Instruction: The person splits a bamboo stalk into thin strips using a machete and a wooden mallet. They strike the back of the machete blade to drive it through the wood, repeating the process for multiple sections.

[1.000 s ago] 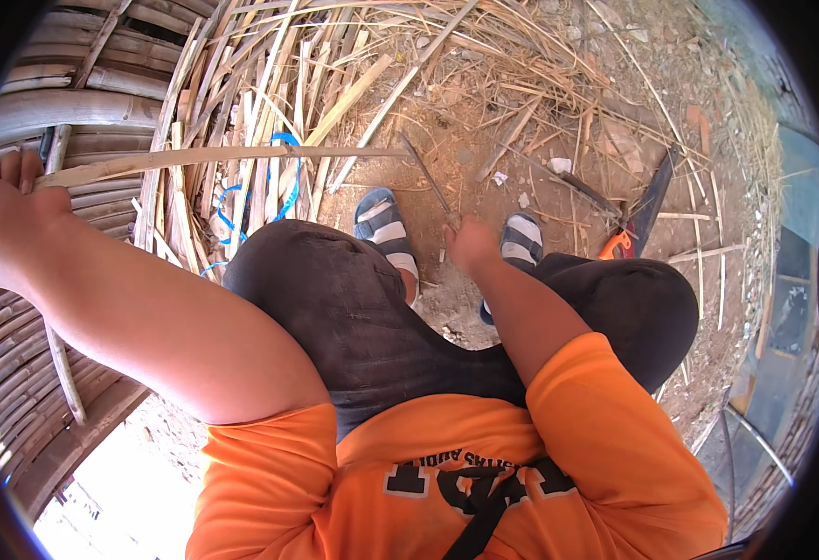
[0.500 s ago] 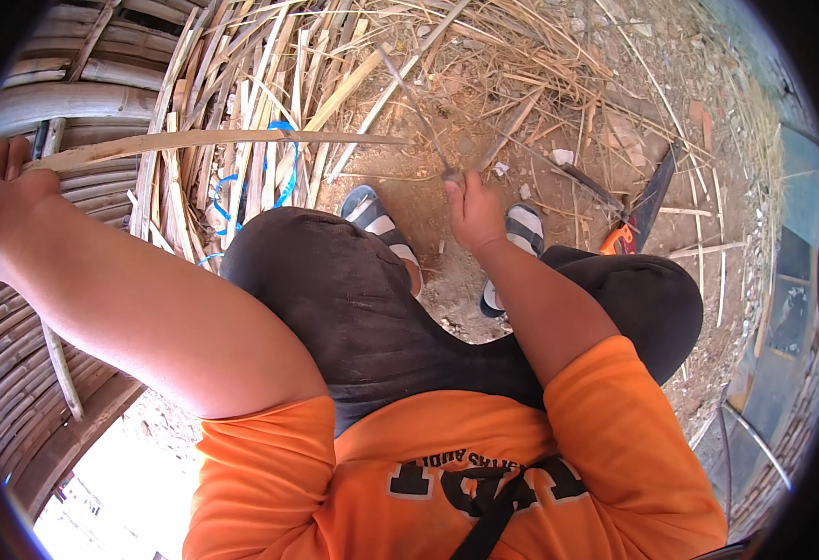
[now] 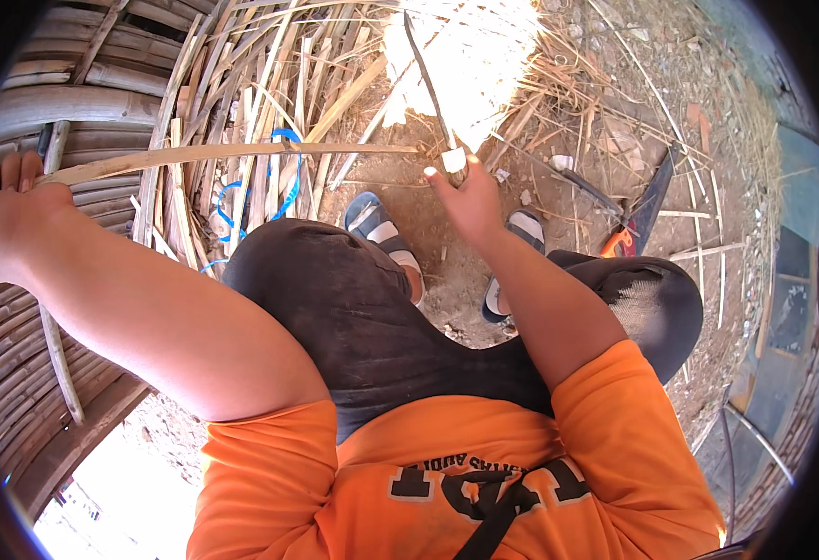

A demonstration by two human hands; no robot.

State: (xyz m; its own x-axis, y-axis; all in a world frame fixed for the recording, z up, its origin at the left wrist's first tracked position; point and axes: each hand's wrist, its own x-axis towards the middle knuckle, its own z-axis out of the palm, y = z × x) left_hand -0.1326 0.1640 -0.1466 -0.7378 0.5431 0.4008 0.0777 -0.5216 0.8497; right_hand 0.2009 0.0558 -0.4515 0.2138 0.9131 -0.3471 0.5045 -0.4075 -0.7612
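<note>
My left hand (image 3: 8,210), at the far left, has its fingers curled around one end of a long split bamboo strip (image 3: 186,156). The strip runs nearly level to the right, its free end close to the blade of a knife (image 3: 425,75). That knife has a long, narrow, dark blade pointing away from me, with a pale, sunlit handle end. My right hand (image 3: 470,191) grips the handle, thumb and forefinger on either side of it; the other fingers are mostly hidden. Whether strip and blade touch, I cannot tell.
A pile of split bamboo strips (image 3: 242,112) lies ahead, with blue twine (image 3: 293,173) among them. A handsaw (image 3: 650,201) with an orange handle rests at right, beside a dark-bladed tool (image 3: 591,189). Bamboo slats (image 3: 64,103) stand along the left. My sandalled feet are between.
The knife's blade has swung more upright and away from me, and my right thumb has spread to the left. A glaring patch of light now covers the ground ahead. My left hand barely moved.
</note>
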